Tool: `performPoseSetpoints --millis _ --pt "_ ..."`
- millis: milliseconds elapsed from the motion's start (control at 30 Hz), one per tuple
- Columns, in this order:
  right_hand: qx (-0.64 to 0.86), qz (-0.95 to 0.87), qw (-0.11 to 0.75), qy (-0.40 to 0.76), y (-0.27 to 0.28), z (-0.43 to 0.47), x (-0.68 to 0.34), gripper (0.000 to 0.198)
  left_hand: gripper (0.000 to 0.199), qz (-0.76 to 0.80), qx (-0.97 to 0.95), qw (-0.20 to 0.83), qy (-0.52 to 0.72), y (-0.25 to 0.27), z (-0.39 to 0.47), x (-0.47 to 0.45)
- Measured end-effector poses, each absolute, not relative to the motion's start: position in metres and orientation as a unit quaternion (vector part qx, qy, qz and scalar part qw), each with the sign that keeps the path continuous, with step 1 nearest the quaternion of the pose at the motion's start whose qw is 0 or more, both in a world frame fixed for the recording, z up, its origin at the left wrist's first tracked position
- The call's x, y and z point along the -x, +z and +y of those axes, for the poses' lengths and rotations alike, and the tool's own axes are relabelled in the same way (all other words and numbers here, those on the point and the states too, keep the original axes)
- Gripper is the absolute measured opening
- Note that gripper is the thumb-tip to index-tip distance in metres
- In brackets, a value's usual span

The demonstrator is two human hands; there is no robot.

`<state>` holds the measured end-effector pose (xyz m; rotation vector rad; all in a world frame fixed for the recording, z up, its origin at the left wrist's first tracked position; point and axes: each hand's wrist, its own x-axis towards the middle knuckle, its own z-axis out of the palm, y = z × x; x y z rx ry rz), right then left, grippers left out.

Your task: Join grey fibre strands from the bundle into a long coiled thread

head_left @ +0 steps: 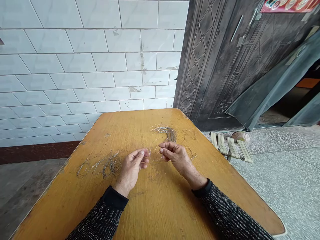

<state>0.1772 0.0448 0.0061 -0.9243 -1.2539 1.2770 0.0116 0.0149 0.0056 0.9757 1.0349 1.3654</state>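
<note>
My left hand (131, 168) is closed in a pinch, thumb against the fingers, over the middle of the table. A thin, pale, curved wire (154, 160) spans the gap between it and my right hand (177, 157). The right thumb and forefinger pinch the wire's other side; the exact ends are too fine to make out. To the left of my left hand lie several loosely coiled wires (110, 165), tangled together. Just beyond my right hand is a bundle of bent grey wires (170, 133), with a few strands straying to the right.
The wooden table (155, 206) has rounded corners and stands close to a white tiled wall (100, 63). A dark carved door (212, 66) and a grey-green curtain (272, 80) are at the right. Beside the table is a low strap-seated stool (232, 145) on the speckled floor (282, 176).
</note>
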Motion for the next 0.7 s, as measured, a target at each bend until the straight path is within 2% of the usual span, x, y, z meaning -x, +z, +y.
performPoseSetpoints --millis 167,267,467,700 --pt "0.397 -0.514 0.524 0.550 0.002 0.045 -0.173 0.030 0.017 0.421 -0.373 0.393 0.728 0.025 0.027 0.018" --pt "0.392 -0.508 0.508 0.575 -0.002 0.045 -0.159 0.029 0.017 0.421 -0.371 0.312 0.767 0.027 0.035 0.032" --pt "0.403 -0.509 0.445 0.616 -0.011 0.049 -0.119 0.027 0.019 0.449 -0.371 0.306 0.753 0.009 0.045 0.037" --pt "0.449 -0.544 0.409 0.579 -0.023 0.054 -0.096 0.008 0.019 0.457 -0.381 0.312 0.741 0.002 0.048 0.038"
